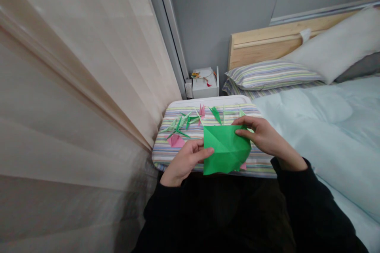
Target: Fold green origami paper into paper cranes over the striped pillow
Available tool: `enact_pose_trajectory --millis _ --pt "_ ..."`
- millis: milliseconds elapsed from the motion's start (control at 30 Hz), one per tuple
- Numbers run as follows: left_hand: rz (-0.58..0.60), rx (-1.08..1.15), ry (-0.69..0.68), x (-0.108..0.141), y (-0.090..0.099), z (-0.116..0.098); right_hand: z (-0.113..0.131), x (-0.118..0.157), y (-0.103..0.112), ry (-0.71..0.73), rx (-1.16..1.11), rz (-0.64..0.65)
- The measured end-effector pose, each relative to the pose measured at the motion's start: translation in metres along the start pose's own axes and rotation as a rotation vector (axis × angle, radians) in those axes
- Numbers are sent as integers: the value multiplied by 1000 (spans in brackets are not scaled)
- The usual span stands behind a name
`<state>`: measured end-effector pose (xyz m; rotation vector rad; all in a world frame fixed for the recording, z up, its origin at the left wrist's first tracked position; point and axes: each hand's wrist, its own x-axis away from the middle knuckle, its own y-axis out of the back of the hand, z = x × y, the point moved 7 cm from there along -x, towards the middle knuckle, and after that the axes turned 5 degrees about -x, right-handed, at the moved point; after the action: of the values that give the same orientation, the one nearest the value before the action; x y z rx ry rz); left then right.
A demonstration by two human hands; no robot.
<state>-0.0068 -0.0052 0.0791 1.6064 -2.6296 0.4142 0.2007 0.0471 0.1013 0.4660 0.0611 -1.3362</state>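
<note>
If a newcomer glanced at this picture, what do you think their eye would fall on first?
Most likely the creased sheet of green origami paper at the centre, gripped between the left hand and right hand. Just beyond it, small pink and green folded paper figures lie on a striped cushion. A tall pale curtain also fills the left side of the view.

We see bright green origami paper (pixel 227 149) over a pastel-striped cloth (pixel 168 157), beside pale blue bedding (pixel 320 126)
</note>
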Motion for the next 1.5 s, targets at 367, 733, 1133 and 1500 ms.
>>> enact_pose_trajectory --millis 367,733,1133,1500 --pt "-383 286 -177 -16 18 3 8 13 -2 113 185 -323" --pt "-455 264 -195 -11 25 -3 -49 25 -12 -391 -645 -237" --pt "-549 -259 -227 -9 55 -12 -47 28 7 -159 -321 -244" --pt "-518 81 -199 -14 43 2 -52 31 0 -293 -495 -314"
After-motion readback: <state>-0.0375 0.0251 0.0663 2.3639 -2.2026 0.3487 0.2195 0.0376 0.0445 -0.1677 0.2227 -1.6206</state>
